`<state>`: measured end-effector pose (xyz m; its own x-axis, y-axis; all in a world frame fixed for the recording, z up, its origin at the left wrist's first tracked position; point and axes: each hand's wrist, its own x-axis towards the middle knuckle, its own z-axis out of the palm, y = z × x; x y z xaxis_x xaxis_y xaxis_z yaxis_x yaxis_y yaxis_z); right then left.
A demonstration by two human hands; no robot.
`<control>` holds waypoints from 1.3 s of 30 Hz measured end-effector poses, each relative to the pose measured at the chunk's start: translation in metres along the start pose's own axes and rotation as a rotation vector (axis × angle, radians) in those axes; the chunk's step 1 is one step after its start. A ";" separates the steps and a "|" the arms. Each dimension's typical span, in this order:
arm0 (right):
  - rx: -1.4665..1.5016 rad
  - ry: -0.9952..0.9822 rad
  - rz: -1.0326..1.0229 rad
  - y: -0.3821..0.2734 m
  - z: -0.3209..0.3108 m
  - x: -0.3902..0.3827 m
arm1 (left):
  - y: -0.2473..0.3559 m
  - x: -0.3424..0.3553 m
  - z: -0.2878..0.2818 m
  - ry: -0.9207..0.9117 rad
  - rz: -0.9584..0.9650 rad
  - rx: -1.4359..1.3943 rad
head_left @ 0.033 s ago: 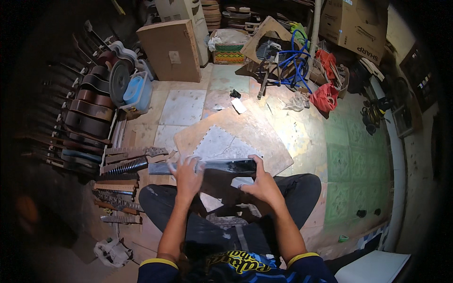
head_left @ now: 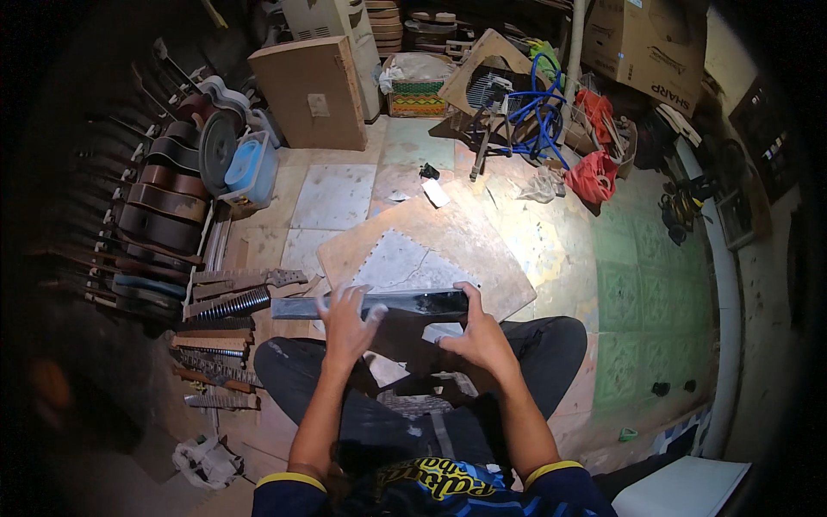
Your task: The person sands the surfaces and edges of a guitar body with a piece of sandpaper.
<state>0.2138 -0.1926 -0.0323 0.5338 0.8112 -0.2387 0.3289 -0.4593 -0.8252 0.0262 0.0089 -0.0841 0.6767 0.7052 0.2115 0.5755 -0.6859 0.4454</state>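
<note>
Right grip (head_left: 476,333) holding dark slab (head_left: 418,304), left grip (head_left: 348,322) seemingly touching it

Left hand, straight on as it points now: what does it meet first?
Likely the long dark bar, which the left hand seems to touch. Past it in the picture lie the grey sheet and wooden board; depth there is unclear.

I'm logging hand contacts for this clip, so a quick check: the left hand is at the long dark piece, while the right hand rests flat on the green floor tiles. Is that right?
Not quite: the right hand isn't on the green floor tiles; the head view shows it at the right end of the long dark piece. The left hand is indeed at that piece.
</note>
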 end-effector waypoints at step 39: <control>0.031 0.013 0.012 0.002 0.006 -0.013 | 0.072 0.003 -0.015 -0.162 0.016 -0.324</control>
<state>0.2029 -0.2021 -0.0342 0.5480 0.8006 -0.2422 0.2980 -0.4575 -0.8378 0.0627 -0.0357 -0.0382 0.7634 0.6395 0.0911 0.4064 -0.5852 0.7017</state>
